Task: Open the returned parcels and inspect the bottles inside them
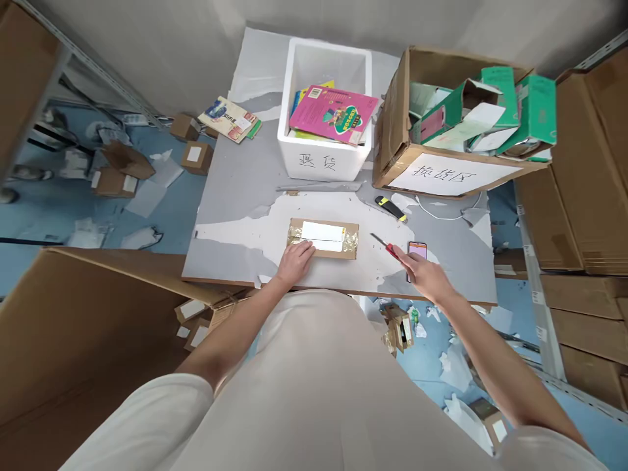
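Observation:
A small taped cardboard box (348, 255) with a white label lies on the table in front of me. My left hand (295, 260) grips its near left corner, fingers on the top and thumb pointing along the label. To the right, my right hand (422, 273) is closed around the red handle of a knife (391, 250), its blade pointing up and left toward the box, apart from it. A phone (417, 248) with its screen lit lies partly under my right hand. Farther back is a black and yellow box cutter (391, 208).
A white foam box (318, 165) with books stands at the back, beside a large cardboard carton (392, 157) of green boxes. Books (229, 119) lie at the left edge of the table (226, 196). A big open carton (98, 314) stands left; shelving (544, 327) is right.

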Available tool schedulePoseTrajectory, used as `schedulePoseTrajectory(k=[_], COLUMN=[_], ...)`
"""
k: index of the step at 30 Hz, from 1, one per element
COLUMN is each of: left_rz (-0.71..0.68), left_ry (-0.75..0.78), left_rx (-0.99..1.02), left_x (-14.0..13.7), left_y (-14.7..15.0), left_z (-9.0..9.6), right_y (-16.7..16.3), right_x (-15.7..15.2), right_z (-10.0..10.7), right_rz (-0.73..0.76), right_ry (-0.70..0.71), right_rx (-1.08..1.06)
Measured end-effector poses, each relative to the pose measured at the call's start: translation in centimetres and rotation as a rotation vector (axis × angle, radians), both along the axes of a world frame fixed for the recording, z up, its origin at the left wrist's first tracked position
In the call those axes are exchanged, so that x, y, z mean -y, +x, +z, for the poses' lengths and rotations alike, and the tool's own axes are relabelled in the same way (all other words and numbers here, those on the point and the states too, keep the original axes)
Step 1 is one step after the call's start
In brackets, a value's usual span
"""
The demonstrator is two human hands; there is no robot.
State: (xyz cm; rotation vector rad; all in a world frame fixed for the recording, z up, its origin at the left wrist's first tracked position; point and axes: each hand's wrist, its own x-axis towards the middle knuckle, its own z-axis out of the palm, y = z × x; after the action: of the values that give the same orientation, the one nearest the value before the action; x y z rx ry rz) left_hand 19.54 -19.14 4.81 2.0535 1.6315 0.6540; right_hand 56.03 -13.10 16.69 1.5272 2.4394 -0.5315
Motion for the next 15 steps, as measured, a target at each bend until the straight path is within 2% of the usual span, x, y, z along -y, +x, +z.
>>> schedulePoseTrajectory(k=[2, 4, 7, 11, 15], left_rz=[-0.014, -0.039, -0.083, -0.053, -0.015], left_ry=[-0.003, -0.003, -0.027, -0.062, -0.049], left_rx=[-0.043, -0.09, -0.139, -0.165, -0.279], left_x=[-1.0, -2.5, -5.0, -6.4, -5.7], left_y=[0.1, 0.2, 0.4, 0.9, 1.6], left_z=[1.1, 2.0, 2.7, 2.5, 2.5], right_y=[-0.3, -1.5, -3.5, -4.7, -5.0], right_x=[1.1, 1.9, 2.3, 2.4, 2.4], right_z=[-1.0, -2.2, -3.9, -5.4, -5.0], right_rz=[-0.23, -0.405, -0.577, -0.629, -0.572], right_ry=[-0.096, -0.257, -0.419, -0.481, -0.444], right_rx=[-0.268, -0.503, -0.67, -0.729, -0.665])
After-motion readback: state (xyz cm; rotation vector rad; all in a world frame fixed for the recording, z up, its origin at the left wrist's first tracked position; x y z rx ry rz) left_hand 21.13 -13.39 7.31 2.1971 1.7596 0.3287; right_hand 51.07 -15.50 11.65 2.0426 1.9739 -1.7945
